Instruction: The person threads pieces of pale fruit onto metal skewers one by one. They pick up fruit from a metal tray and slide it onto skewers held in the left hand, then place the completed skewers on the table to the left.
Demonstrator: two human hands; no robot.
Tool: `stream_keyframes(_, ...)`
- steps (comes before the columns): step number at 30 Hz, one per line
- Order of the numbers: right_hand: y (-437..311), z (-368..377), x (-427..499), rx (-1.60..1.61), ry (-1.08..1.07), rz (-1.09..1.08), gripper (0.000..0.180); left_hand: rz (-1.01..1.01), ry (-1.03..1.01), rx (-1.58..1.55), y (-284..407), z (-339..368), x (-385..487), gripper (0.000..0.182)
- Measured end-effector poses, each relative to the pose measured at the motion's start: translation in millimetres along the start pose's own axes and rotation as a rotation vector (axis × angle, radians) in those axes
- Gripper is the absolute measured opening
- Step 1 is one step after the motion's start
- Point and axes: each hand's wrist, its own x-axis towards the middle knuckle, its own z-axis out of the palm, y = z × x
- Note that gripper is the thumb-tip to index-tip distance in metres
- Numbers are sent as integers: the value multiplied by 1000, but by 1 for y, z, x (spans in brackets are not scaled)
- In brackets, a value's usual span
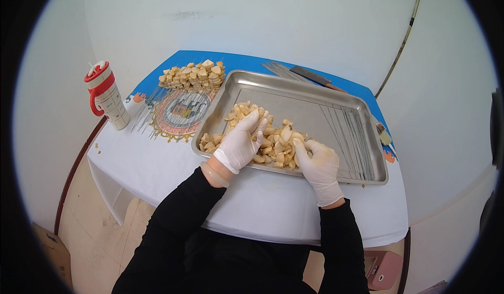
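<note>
My left hand [242,138], in a white glove, is curled around a few pale food slices, partly hidden by its fingers. My right hand [319,160], gloved too, pinches a pale slice [296,137] between thumb and fingers. Under and between both hands lies a heap of loose beige slices [277,150], perhaps mushroom, in a shallow stainless steel tray [271,87]. Thin metal skewers [356,144] lie along the tray's right side. Whether either hand also holds a skewer cannot be made out.
Threaded skewers of slices [193,75] are stacked at the back left, with bare skewers [147,109] before them. A red-and-cream tumbler [108,95] stands at the left edge. Behind the tray lie a cleaver [309,75] and more skewers [279,68]. A pink box [386,270] sits below, right.
</note>
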Motion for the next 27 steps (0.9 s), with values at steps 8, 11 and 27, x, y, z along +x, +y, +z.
stream_keyframes(8, -3, -3, 0, 18, -42, 43, 39, 1, 14, 36, 1, 7, -5, 27)
stream_keyframes(11, -6, -5, 1, 29, -66, 52, 42, 51, 25, 128, 0, 4, -5, 28)
stream_keyframes(27, -6, 4, -4, 74, 61, 29, 33, 249, 115, 504, -17, 25, -21, 40)
